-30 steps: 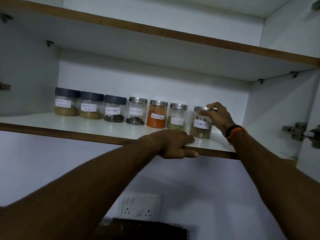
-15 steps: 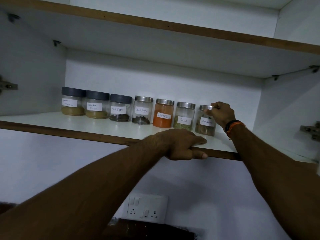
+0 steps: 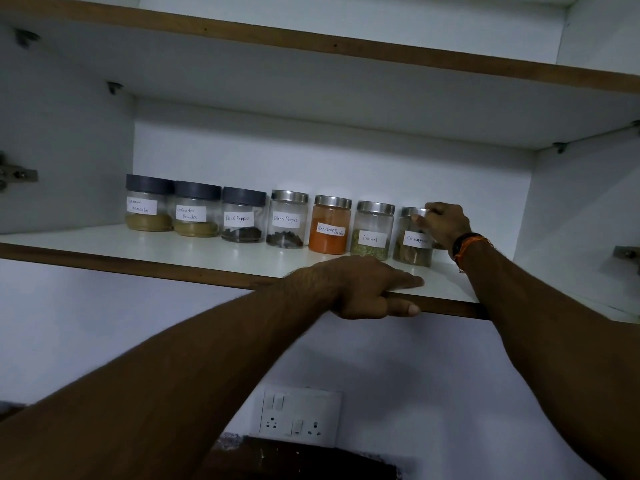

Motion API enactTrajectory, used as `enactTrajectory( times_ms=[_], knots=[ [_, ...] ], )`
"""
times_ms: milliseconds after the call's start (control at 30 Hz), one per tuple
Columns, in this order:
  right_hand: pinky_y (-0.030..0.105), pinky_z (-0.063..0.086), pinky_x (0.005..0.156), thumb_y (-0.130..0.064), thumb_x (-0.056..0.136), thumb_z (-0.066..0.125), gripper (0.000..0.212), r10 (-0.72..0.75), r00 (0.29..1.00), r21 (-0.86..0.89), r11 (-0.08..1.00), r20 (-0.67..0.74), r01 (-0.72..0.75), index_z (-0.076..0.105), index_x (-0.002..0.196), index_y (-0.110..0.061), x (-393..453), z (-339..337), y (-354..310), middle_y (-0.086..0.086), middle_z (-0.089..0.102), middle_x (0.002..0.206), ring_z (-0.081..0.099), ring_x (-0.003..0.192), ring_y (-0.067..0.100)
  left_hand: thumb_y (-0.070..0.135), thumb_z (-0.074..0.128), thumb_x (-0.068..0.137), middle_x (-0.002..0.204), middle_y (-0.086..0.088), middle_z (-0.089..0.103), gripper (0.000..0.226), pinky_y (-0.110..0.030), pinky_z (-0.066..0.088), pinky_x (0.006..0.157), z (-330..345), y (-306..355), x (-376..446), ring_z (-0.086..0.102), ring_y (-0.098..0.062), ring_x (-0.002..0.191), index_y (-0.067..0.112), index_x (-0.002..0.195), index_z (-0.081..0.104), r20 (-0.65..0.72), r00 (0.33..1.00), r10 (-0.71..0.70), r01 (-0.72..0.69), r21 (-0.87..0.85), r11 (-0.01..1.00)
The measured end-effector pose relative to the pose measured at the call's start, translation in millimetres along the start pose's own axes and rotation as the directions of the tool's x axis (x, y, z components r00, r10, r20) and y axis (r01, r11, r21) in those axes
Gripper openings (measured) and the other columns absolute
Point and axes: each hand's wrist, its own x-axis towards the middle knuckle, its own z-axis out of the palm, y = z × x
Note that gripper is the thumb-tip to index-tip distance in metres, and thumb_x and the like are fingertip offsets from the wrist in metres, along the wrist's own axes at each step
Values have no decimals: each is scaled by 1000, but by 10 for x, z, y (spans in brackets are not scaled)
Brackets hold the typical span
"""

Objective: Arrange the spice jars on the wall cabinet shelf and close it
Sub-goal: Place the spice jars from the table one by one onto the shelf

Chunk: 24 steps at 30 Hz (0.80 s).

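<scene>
Several labelled spice jars stand in a row at the back of the white shelf (image 3: pixel 207 249). From the left: garam masala (image 3: pixel 148 204), coriander powder (image 3: pixel 196 210), two black pepper jars (image 3: pixel 242 216) (image 3: pixel 287 220), red chilli powder (image 3: pixel 330 225), fennel (image 3: pixel 372 228). At the right end stands the cinnamon jar (image 3: pixel 412 242). My right hand (image 3: pixel 445 223) grips the cinnamon jar by its steel lid. My left hand (image 3: pixel 363 289) clasps the shelf's wooden front edge, fingers on top and thumb below.
An upper shelf (image 3: pixel 311 43) spans above. Door hinges sit on the left wall (image 3: pixel 14 174) and right wall (image 3: pixel 627 254) of the cabinet. A switch and socket plate (image 3: pixel 299 415) is on the wall below. The shelf right of the cinnamon jar is bare.
My right hand has pushed the cinnamon jar back into line with the other jars. The view has shifted slightly right. My left hand has stayed on the shelf edge.
</scene>
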Motion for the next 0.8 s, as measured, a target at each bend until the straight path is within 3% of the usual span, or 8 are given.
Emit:
enactTrajectory(
  times_ms=[133,300,433,567,700,800],
  knots=[
    [51,53,101,-23,96,65,39,15,1000,39,999,3,-15,61,131,-6,-20,-19,11,16,63,132,58,121,35,56,37,102,162,-2,33,64,-48,27,121,5,-11,8,34,-23,147,31,159,21,-3,1000,3,-3,-7,1000],
    [44,34,120,-36,97,64,68,35,999,25,999,9,-35,37,154,-13,-63,-4,52,12,42,156,42,142,33,57,36,102,162,-2,33,64,-47,27,121,13,-26,14,35,-22,147,32,158,21,-7,1000,10,-10,2,1000],
    [42,29,120,-45,93,66,80,30,996,12,1000,-87,-29,31,156,-10,-127,-52,63,12,35,161,34,148,32,57,36,102,162,-2,34,64,-47,27,121,19,-31,27,35,-22,147,32,158,22,-6,1000,7,-7,-2,1000],
    [41,39,116,-42,93,67,69,30,984,79,997,-175,-16,44,149,-8,-310,-140,-20,15,49,151,47,138,32,58,35,101,162,-1,33,63,-47,26,121,29,-38,36,34,-22,147,33,158,22,-8,1000,4,-3,3,1000],
    [32,50,96,-34,94,66,44,15,988,131,991,-154,6,62,131,-10,-664,-276,-81,11,66,129,61,115,25,59,35,101,162,0,34,63,-48,27,121,27,-35,24,34,-22,147,36,158,22,-5,1000,-5,5,-5,1000],
    [44,54,97,-27,92,66,23,62,990,209,977,-124,-35,71,109,-12,-972,-433,-69,2,70,114,63,109,23,61,35,100,160,2,37,60,-45,31,117,48,-21,6,37,-22,145,41,156,24,-36,999,-11,11,2,1000]
  ],
)
